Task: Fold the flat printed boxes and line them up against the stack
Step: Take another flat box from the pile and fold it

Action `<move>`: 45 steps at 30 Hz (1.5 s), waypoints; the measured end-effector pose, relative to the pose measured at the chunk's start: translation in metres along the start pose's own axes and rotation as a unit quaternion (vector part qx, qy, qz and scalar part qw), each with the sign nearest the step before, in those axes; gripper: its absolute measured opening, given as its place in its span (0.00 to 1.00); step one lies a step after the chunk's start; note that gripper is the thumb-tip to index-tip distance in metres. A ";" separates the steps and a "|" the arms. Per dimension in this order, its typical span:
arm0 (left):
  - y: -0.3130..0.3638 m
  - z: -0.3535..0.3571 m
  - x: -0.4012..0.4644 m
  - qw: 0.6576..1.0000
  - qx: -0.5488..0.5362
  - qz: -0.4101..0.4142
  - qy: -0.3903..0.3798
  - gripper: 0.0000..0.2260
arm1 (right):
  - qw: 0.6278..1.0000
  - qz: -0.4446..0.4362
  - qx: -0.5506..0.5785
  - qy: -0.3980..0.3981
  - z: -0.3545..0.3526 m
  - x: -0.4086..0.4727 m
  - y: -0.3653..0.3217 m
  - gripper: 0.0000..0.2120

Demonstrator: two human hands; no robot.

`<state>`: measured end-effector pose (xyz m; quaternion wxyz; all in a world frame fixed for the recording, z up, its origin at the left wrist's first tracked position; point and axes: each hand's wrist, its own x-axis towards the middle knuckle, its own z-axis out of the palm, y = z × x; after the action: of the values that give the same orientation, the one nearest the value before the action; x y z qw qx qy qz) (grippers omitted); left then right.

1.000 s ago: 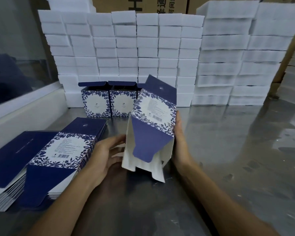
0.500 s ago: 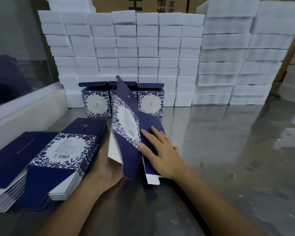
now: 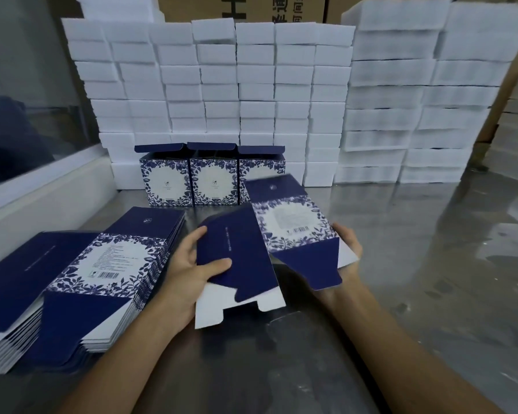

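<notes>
A half-opened blue and white printed box lies tilted between my hands, its white bottom flaps toward me. My left hand grips its dark blue side panel, thumb on top. My right hand holds the box's right edge from underneath, mostly hidden by the box. Three folded boxes stand in a row, lids up, against the tall stack of white foam blocks. A pile of flat printed boxes lies at my left.
The worktop is shiny steel. A white ledge with a glass pane runs along the left. More white foam stacks fill the back right, with brown cartons behind them.
The box was upright a second ago, then turned edge-on with my right hand flat on it. Now it lies tilted and spread open, held from both sides. A third folded box is uncovered.
</notes>
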<state>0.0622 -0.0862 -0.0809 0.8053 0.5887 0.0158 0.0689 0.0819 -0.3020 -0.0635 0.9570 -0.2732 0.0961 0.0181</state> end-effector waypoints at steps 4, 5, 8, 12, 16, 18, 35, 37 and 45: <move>0.005 -0.004 0.003 0.999 0.001 -0.015 0.049 0.30 | 0.998 0.053 -0.017 0.019 -0.005 0.004 -0.002 0.09; 0.005 -0.005 0.003 0.999 -0.007 -0.020 0.040 0.32 | 0.998 0.055 -0.019 0.014 -0.004 0.004 -0.002 0.10; 0.005 -0.003 -0.003 0.999 -0.006 -0.030 -0.031 0.51 | 0.999 0.045 -0.001 -0.008 0.000 0.004 -0.002 0.17; 0.005 0.000 -0.010 0.986 0.116 0.045 -0.113 0.55 | 0.999 0.018 -0.014 -0.047 0.013 -0.002 0.005 0.25; 0.007 0.009 -0.018 0.970 0.175 0.085 -0.145 0.59 | 0.949 -0.079 -0.254 -0.171 0.022 -0.017 0.025 0.31; 0.007 0.009 -0.018 0.965 0.176 0.106 -0.165 0.49 | 0.876 -0.135 -0.399 -0.237 0.017 -0.016 0.033 0.50; 0.018 0.002 -0.010 0.977 0.087 0.165 0.105 0.19 | 0.947 -0.229 -0.223 -0.039 0.018 -0.001 0.006 0.13; 0.018 0.004 -0.010 0.972 0.110 0.174 0.110 0.18 | 0.928 -0.269 -0.256 -0.021 0.015 0.001 0.004 0.05; 0.015 -0.001 -0.002 0.972 0.081 0.138 0.172 0.17 | 0.715 -0.357 -0.573 -0.182 0.004 0.000 0.017 0.24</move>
<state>0.0584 -0.0813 -0.0666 0.7230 0.6276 0.0777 0.2781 0.0810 -0.2851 -0.0687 0.5514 -0.7746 -0.2136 -0.2243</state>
